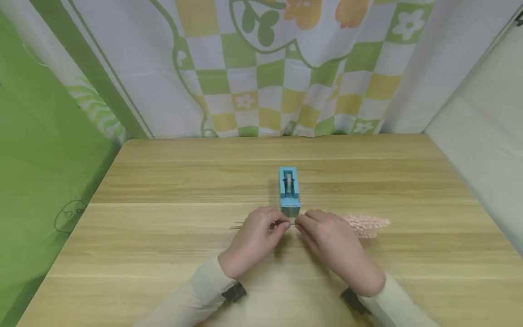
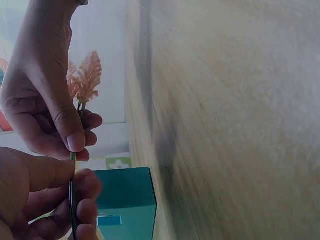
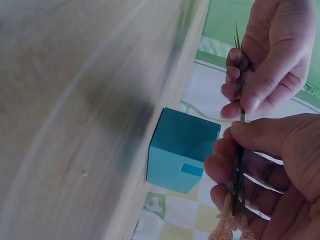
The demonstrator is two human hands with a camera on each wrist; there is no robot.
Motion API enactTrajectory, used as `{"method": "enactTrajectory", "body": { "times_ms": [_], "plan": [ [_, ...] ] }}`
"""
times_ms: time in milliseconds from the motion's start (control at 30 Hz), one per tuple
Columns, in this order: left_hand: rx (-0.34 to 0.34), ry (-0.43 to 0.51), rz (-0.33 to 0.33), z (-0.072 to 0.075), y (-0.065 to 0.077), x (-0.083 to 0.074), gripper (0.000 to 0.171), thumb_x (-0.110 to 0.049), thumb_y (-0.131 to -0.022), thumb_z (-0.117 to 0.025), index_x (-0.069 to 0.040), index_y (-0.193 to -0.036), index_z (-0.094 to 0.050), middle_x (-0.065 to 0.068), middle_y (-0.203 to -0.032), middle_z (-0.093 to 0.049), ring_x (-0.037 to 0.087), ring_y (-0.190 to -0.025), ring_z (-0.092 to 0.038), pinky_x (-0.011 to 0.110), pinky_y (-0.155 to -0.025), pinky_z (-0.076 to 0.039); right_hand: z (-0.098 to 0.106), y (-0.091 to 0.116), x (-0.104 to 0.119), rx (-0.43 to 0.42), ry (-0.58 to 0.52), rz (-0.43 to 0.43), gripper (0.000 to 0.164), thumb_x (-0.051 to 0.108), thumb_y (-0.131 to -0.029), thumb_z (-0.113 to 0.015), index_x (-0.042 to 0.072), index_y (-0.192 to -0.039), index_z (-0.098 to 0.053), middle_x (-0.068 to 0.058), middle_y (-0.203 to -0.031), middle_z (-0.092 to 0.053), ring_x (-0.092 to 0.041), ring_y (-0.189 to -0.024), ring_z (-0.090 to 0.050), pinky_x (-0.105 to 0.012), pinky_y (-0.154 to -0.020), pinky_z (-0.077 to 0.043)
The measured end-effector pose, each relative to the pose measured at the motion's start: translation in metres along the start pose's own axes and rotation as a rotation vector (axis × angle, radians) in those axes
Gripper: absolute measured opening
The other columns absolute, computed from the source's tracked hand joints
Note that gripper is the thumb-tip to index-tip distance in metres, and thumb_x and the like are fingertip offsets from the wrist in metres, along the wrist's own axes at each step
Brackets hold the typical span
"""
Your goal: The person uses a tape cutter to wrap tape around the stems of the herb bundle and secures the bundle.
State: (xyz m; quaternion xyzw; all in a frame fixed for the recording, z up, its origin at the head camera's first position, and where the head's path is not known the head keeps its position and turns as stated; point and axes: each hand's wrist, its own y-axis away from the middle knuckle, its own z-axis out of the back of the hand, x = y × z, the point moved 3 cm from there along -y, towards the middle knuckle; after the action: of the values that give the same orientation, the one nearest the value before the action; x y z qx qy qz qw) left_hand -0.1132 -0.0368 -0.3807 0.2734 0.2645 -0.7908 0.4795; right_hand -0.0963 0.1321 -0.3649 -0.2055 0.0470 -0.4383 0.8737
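Observation:
Both hands hold a small bunch of pink flower sprigs (image 1: 369, 223) with thin dark stems (image 1: 235, 226), sideways over the table. My left hand (image 1: 259, 236) pinches the stems between thumb and fingers, and their bare ends stick out to its left. Just to the right, my right hand (image 1: 333, 240) pinches the same stems nearer the fluffy heads (image 2: 86, 80). The two sets of fingertips almost meet. In the right wrist view, the stems (image 3: 239, 162) run side by side across the right fingers. Right beyond the fingertips stands a blue tape dispenser (image 1: 289, 202).
The wood-grain table (image 1: 184, 181) spreads around the hands. A checked, flowered curtain (image 1: 269, 81) hangs along its back edge. Green cloth (image 1: 45, 150) is at the left and a pale wall (image 1: 486, 122) at the right. The dispenser holds a roll of clear tape (image 1: 288, 182).

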Motion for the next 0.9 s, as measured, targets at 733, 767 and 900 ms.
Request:
{"method": "enactTrajectory", "body": {
  "times_ms": [733, 767, 900],
  "plan": [
    [0.017, -0.004, -0.019, -0.0035, -0.0052, 0.0028, 0.017, -0.014, -0.104, -0.065, -0.006, -0.101, -0.079, 0.002, -0.085, -0.071, 0.007, -0.068, -0.052, 0.019, -0.063, -0.047, -0.0027, -0.0023, -0.0034, -0.005, 0.01, -0.02, 0.007, 0.011, -0.09, -0.081, 0.009, -0.095, -0.076, 0.001, -0.082, -0.068, -0.01, -0.067, -0.06, -0.024, -0.059, -0.055],
    [0.02, -0.012, -0.022, -0.0035, -0.0056, 0.0028, 0.018, -0.014, -0.104, -0.064, -0.005, -0.101, -0.079, 0.002, -0.084, -0.071, 0.007, -0.068, -0.052, 0.019, -0.062, -0.047, -0.0034, -0.0025, -0.0038, -0.006, 0.009, -0.023, 0.007, 0.012, -0.09, -0.081, 0.009, -0.095, -0.076, 0.001, -0.082, -0.068, -0.01, -0.067, -0.06, -0.024, -0.059, -0.055],
    [0.027, -0.025, -0.025, -0.0035, -0.0071, 0.0031, 0.018, -0.014, -0.105, -0.064, -0.004, -0.1, -0.078, 0.003, -0.086, -0.073, 0.007, -0.069, -0.053, 0.019, -0.064, -0.047, -0.0047, -0.003, -0.0044, -0.008, 0.008, -0.028, 0.009, 0.013, -0.09, -0.082, 0.009, -0.095, -0.076, 0.001, -0.083, -0.069, -0.01, -0.067, -0.061, -0.024, -0.059, -0.055]
  ]
}}
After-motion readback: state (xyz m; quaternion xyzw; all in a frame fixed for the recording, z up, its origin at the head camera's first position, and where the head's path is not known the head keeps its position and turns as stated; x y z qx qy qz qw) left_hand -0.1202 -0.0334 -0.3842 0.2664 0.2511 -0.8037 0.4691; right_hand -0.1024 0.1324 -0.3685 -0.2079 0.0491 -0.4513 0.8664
